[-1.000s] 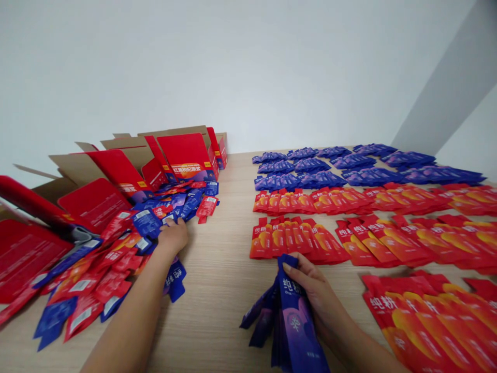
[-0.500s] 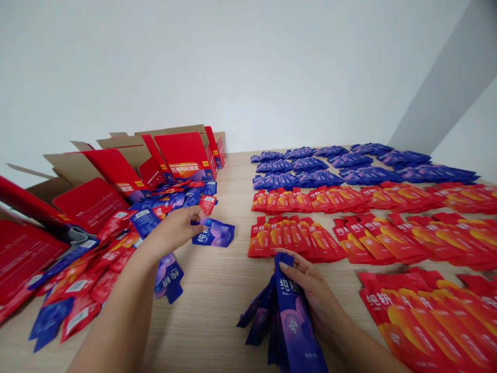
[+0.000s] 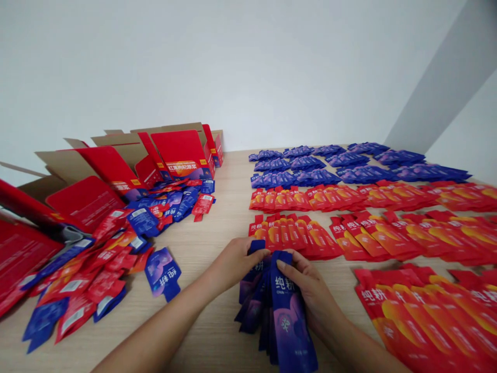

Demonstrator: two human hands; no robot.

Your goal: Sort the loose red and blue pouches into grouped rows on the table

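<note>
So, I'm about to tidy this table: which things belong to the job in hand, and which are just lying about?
Seemingly in the job:
blue packet, in the left hand
fan of blue packets, in the right hand
loose mixed pile
rows of blue packets
rows of red packets

Apparently just there:
open boxes, untouched at left

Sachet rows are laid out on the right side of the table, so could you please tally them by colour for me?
Blue sachet rows: 3
Red sachet rows: 3
Total: 6 rows
</note>
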